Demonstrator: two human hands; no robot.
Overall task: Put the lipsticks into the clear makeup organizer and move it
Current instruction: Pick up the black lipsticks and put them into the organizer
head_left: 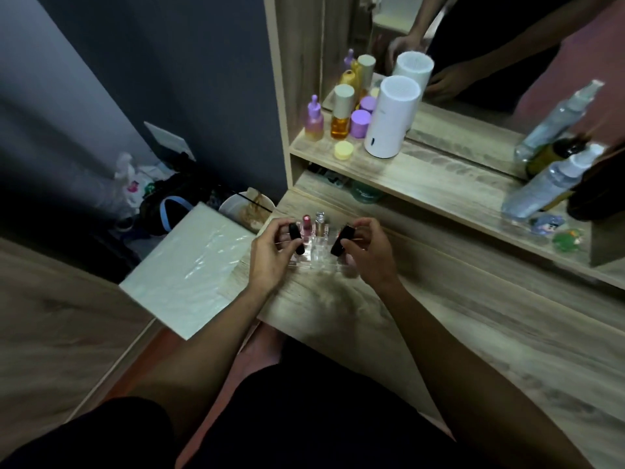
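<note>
The clear makeup organizer (318, 253) stands on the wooden desk (439, 316) near its left edge. A pink lipstick (306, 225) and a silver-capped one (320, 222) stand upright in its back slots. My left hand (270, 255) grips a black lipstick (296, 239) over the organizer's left side. My right hand (367, 252) holds another black lipstick (341, 241), tilted, over the right side. My fingers hide the organizer's outer slots.
A raised shelf holds a white cylinder (392, 116), purple and amber bottles (341, 118), a yellow jar (344, 149) and spray bottles (551, 184) before a mirror. A white board (189, 265) overhangs the desk's left edge. A bowl (247, 206) and clutter lie on the floor.
</note>
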